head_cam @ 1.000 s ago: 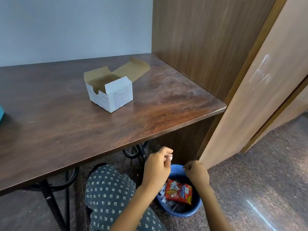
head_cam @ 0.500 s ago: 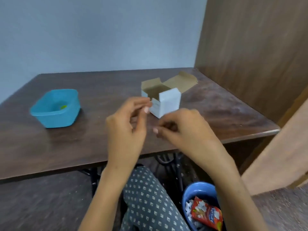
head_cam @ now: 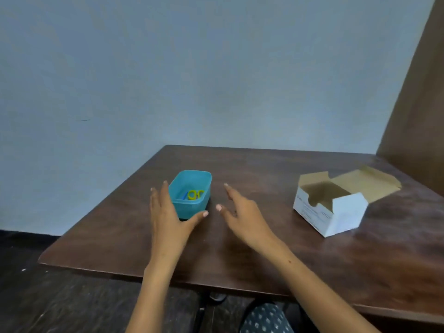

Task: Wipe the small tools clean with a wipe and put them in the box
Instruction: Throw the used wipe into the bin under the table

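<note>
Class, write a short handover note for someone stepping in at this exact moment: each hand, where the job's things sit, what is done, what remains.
Left hand: open, fingers straight, against the near left side of the teal tub, thumb along its front.
Right hand: open, empty, just right of the tub, not touching it.
Teal tub: on the table, holding yellow-handled scissors and something blue.
White cardboard box: flaps open, at the table's right; contents hidden.
No wipe in view.
Left: take out a tool, wipe it, box it.
</note>
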